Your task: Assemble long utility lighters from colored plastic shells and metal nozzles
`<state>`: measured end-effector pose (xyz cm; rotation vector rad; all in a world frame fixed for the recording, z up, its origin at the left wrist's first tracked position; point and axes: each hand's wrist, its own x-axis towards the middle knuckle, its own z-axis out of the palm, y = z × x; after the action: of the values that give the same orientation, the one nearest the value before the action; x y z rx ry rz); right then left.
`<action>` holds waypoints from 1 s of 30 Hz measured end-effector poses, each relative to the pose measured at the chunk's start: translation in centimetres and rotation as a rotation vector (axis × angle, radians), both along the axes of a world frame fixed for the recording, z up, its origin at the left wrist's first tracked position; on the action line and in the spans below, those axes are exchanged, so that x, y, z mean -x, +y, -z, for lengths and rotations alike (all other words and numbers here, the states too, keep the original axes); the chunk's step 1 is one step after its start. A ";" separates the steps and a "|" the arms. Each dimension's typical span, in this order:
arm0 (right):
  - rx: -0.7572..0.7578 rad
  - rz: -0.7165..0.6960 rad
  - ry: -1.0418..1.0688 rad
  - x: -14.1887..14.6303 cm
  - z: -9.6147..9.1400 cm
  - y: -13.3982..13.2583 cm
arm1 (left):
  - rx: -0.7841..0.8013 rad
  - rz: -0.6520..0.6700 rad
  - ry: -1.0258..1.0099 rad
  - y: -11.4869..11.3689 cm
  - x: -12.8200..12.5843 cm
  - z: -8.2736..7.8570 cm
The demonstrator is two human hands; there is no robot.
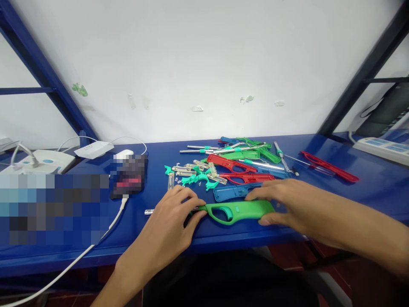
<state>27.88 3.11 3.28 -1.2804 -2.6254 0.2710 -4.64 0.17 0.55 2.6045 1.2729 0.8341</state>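
Note:
A green long-necked gas lighter (247, 209) with a teal trigger lies near the front edge of the blue table. My left hand (177, 213) is closed, thumb and fingers pinching the lighter where its handle meets the metal tube; the tube's tip (148, 212) sticks out to the left. At the handle's rear end, my right hand (284, 200) grips with thumb on the near side and fingers on the far side. Just behind the handle is a blue lighter shell half (228, 193), partly covered by my right fingers.
Red shell halves (233, 163), metal tubes (262, 164), clear fuel tanks (171, 181) and teal triggers (202, 177) lie piled behind. Another red shell (332, 167) sits at right. A phone with a white cable (118, 215) and a power strip (47, 160) are left.

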 end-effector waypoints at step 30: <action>0.164 -0.004 -0.034 2.2 -2.0 -0.4 | 0.023 0.018 0.023 -0.3 -0.4 -0.2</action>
<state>25.67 2.73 5.31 -1.3405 -2.6819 0.4778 -4.26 -0.14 0.74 2.6107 1.2550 0.7842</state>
